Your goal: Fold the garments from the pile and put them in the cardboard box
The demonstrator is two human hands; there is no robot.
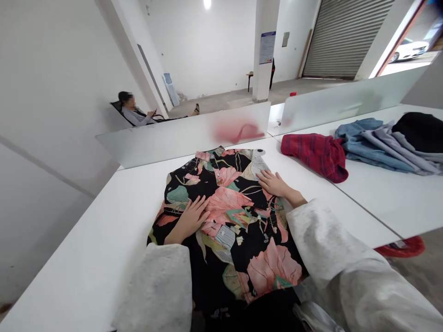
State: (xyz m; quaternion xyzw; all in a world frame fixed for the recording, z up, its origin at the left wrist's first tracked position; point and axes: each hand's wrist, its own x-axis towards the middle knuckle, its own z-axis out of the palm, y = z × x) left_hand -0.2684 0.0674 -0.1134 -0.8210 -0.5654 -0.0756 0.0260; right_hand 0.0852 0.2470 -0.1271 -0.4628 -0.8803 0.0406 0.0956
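Note:
A black shirt (242, 249) printed with large pink flowers and green leaves lies spread on the white table, its collar toward the far side. My left hand (192, 216) rests flat on the shirt's left part, fingers stretched out and slightly apart. On the right part, near the shoulder and sleeve, my right hand (273, 184) lies flat with its fingers spread. Neither hand grips the cloth. The shirt's lower end hangs toward me at the near edge, where dark cloth hides part of it.
To the right lie a folded red plaid garment (314, 154) and a pile of blue, grey and black clothes (384, 145). Frosted dividers (194, 133) edge the white table (93, 230) at the back. Beyond, a person (138, 115) reclines in a chair. A red-rimmed bin (411, 246) stands below right.

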